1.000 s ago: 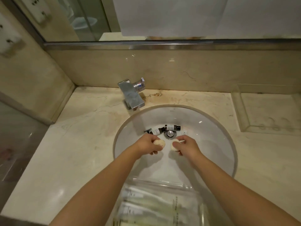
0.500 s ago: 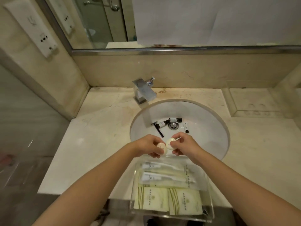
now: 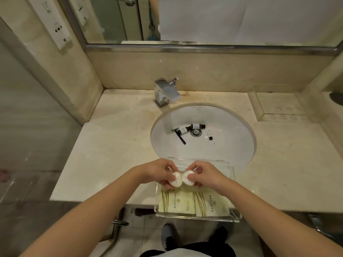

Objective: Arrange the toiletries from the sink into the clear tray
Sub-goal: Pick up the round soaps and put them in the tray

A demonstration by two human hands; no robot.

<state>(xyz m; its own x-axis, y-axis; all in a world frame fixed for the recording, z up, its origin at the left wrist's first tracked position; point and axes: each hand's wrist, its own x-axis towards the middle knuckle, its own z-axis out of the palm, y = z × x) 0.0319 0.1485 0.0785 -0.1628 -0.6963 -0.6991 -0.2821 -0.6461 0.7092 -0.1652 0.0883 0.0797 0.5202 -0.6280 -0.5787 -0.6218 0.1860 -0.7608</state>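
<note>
White soaps (image 3: 176, 179) in both hands, over clear tray (image 3: 234, 217) overhanging counter edge.

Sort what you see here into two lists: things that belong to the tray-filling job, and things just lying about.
Part of the job:
left hand holding a round soap
right hand holding a second round soap
clear tray with yellow sachets
two dark bottles in the sink
black razor
small white tube

Just there:
faucet
wall sockets
mirror
</note>
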